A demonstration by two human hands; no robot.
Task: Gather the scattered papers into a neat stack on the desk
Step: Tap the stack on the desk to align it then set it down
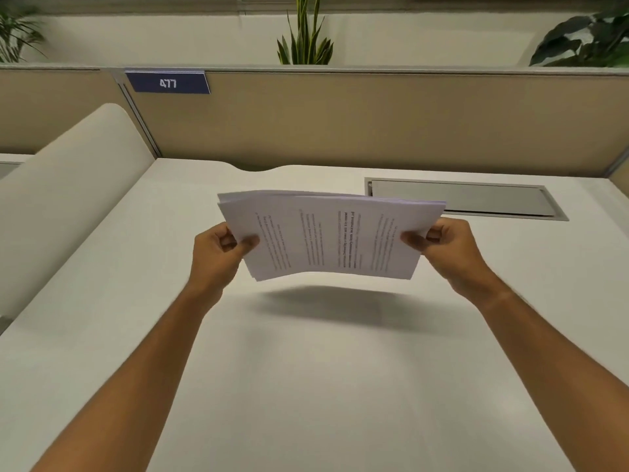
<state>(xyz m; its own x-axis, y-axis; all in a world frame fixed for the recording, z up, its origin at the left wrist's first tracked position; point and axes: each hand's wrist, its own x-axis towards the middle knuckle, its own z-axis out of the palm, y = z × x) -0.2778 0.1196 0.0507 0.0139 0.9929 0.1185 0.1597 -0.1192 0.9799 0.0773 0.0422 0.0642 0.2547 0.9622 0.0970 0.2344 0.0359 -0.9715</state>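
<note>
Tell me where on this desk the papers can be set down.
The papers hang above the desk, pinched by the left hand and right hand. Bare patches: under them between the forearms, and left toward the rounded panel. Avoid the metal flap, back right.

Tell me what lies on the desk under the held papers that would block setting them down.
Nothing visible does. Both the left hand and right hand hold the paper stack above bare desk; only its shadow lies beneath. The metal cable hatch sits farther back.

papers' (328,235) print blurred, fingers (224,240) hidden beneath
</note>
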